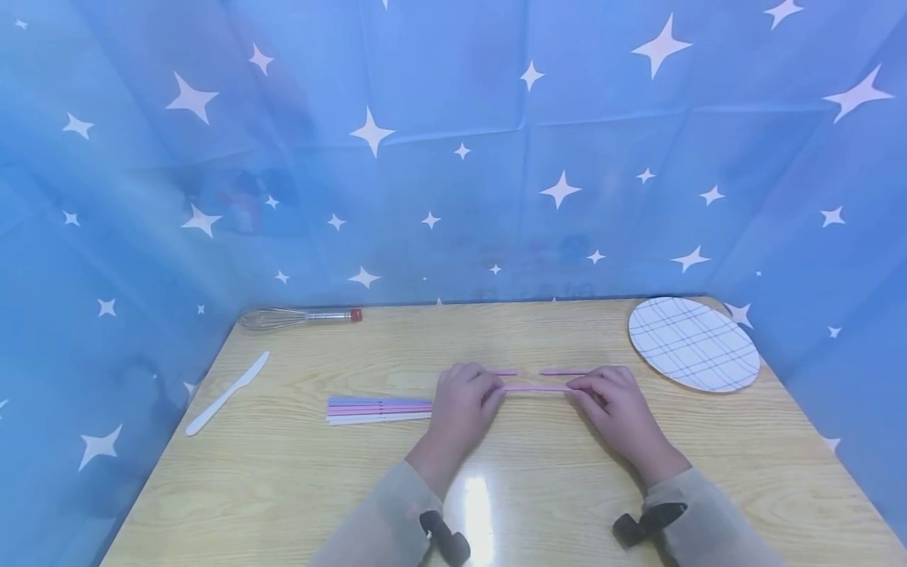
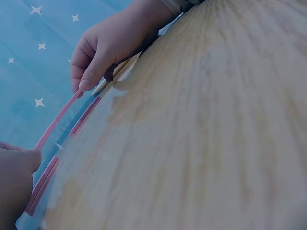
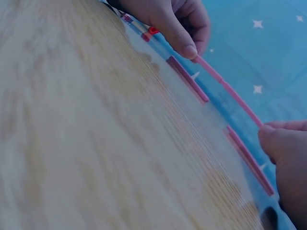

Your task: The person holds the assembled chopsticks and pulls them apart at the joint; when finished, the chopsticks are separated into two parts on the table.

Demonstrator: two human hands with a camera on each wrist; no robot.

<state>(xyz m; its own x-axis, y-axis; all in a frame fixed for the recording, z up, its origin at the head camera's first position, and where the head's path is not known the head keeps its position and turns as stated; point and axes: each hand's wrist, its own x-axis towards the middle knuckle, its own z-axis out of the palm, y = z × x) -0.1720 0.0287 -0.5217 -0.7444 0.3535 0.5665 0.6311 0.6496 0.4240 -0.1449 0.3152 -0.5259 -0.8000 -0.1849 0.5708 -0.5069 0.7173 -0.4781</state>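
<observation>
While left hand (image 1: 464, 405) and right hand (image 1: 620, 413) each pinch one end of a thin pink stick (image 1: 536, 388), its long axis runs left-right, roughly parallel to the back edge of the tabletop (image 1: 567, 504), raised just above it, ends toward the side edges. Two pink pieces (image 1: 563, 372) lie in line behind; maybe doubled, wrist views dim. Stick bundle (image 1: 375, 410) beside left hand. Wood-grain surface: whisk (image 1: 301, 316) at back-left corner, white knife (image 1: 228, 394) along left edge, checked plate (image 1: 694, 344) at back-right corner. Blue starry curtain (image 1: 453, 189) behind and both sides.
</observation>
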